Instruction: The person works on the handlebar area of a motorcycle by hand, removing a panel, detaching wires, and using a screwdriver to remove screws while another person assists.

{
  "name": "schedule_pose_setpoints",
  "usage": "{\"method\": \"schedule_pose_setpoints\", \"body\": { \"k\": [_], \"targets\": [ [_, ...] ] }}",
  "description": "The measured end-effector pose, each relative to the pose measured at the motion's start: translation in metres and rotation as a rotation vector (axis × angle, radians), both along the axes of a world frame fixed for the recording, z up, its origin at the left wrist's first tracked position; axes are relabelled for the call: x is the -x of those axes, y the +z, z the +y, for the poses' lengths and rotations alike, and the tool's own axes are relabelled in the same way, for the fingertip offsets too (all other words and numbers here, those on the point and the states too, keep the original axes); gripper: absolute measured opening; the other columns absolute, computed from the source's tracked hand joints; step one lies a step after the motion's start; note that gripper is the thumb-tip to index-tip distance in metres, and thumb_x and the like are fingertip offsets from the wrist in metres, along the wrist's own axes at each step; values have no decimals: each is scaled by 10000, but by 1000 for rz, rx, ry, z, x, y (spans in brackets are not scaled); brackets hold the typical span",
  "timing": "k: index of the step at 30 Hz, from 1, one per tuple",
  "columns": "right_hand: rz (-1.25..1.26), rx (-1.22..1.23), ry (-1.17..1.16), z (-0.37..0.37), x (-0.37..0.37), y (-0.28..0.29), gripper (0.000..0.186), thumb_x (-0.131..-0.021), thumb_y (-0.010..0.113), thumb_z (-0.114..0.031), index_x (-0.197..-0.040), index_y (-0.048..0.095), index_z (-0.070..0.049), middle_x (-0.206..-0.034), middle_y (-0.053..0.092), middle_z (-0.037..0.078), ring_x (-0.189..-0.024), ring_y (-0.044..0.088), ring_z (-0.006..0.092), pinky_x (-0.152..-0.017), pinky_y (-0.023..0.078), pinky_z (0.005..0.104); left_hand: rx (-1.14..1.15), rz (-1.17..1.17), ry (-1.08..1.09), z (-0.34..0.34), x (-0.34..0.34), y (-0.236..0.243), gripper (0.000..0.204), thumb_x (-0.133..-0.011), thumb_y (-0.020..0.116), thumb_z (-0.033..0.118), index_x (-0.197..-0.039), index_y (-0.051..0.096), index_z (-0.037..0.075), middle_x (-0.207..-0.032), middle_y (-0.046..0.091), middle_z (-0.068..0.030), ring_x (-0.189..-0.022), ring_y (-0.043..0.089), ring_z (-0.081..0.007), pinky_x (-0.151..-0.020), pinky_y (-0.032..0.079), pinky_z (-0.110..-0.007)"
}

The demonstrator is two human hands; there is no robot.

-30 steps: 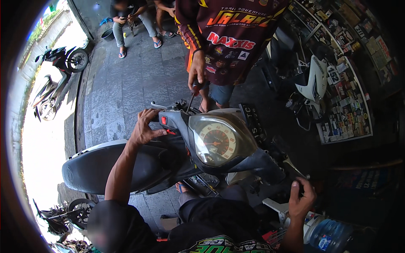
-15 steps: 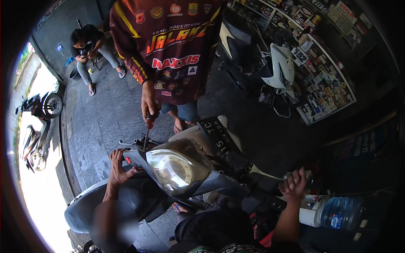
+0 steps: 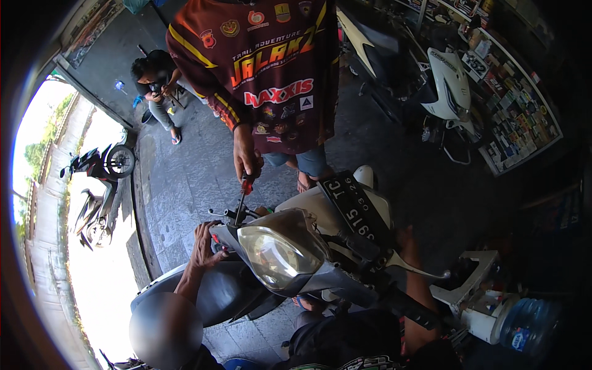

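Observation:
My left hand (image 3: 203, 245) grips the left end of the dark handlebar cover (image 3: 227, 237), thumb and fingers around its edge beside a red switch. The cover surrounds a clear headlight (image 3: 277, 256) on a scooter. My right hand (image 3: 407, 239) is extended past the black handlebar grip (image 3: 412, 308), close to the license plate (image 3: 348, 206) and brake lever (image 3: 419, 265). It is dark, and its fingers are hard to make out. Opposite me, a person's hand (image 3: 247, 157) holds a red-handled screwdriver (image 3: 246, 186), its shaft pointing down at the cover near my left hand.
A white scooter (image 3: 447, 86) stands at the right before a display case (image 3: 518, 123) of small parts. Another person (image 3: 157, 86) sits low at the far left. Motorcycles (image 3: 95, 166) stand outside in sunlight. A blue water jug (image 3: 524, 324) lies at the lower right.
My right hand has left the area by the lever's end and moved forward and left. My left hand keeps its hold on the cover. The view has shifted, moving the scene rightward.

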State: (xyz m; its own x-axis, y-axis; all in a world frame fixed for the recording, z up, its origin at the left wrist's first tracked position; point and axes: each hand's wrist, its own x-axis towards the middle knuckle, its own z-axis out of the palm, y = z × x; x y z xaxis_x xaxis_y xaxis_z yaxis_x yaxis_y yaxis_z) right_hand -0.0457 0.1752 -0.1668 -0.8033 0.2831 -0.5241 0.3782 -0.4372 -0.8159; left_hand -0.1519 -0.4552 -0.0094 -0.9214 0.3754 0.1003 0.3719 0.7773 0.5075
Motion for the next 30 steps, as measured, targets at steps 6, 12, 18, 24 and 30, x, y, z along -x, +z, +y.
{"method": "schedule_pose_setpoints", "body": {
  "k": [6, 12, 18, 24, 30],
  "targets": [
    [-65, -151, -81, 47, -40, 57, 594, -1016, 545, -519, -1342, 573, -24, -1252, 668, 149, -1063, 671, 264, -918, 516, 408, 16, -60, -22, 11, 4, 14, 997, -753, 685, 719, -1401, 486, -12, -1305, 546, -222, -1228, 486, -403, -1081, 321, -516],
    [182, -616, -251, 33, -94, 195, 456, -1030, 541, -410, -1266, 590, -22, -1121, 668, 106, -943, 643, 185, -824, 516, 326, -44, 17, -34, 4, 3, -2, 1018, -719, 696, 738, -1390, 505, -3, -1228, 567, -197, -1175, 500, -373, -1071, 310, -498],
    [644, -1292, -48, 1, -116, 254, 406, -1070, 490, -368, -1131, 619, 13, -915, 631, 97, -707, 571, 157, -635, 481, 293, -58, -9, 59, 13, -3, 5, 992, -710, 685, 747, -1337, 547, -9, -1169, 584, -182, -1148, 510, -349, -1079, 290, -498],
    [341, -1381, 135, -104, -100, 320, 467, -1040, 569, -394, -1113, 695, 50, -969, 721, 162, -817, 681, 268, -753, 545, 363, -112, -18, 39, 12, 0, 3, 978, -729, 695, 689, -1380, 534, -23, -1169, 592, -185, -1132, 517, -350, -1077, 279, -503],
    [147, -1366, 125, -124, -92, 338, 491, -1044, 548, -393, -1017, 717, 67, -916, 721, 179, -817, 680, 291, -753, 538, 392, -191, -20, -59, -4, -2, 3, 880, -805, 727, 603, -1465, 517, 60, -1201, 627, -169, -1234, 536, -354, -1117, 286, -524]
  ]
}}
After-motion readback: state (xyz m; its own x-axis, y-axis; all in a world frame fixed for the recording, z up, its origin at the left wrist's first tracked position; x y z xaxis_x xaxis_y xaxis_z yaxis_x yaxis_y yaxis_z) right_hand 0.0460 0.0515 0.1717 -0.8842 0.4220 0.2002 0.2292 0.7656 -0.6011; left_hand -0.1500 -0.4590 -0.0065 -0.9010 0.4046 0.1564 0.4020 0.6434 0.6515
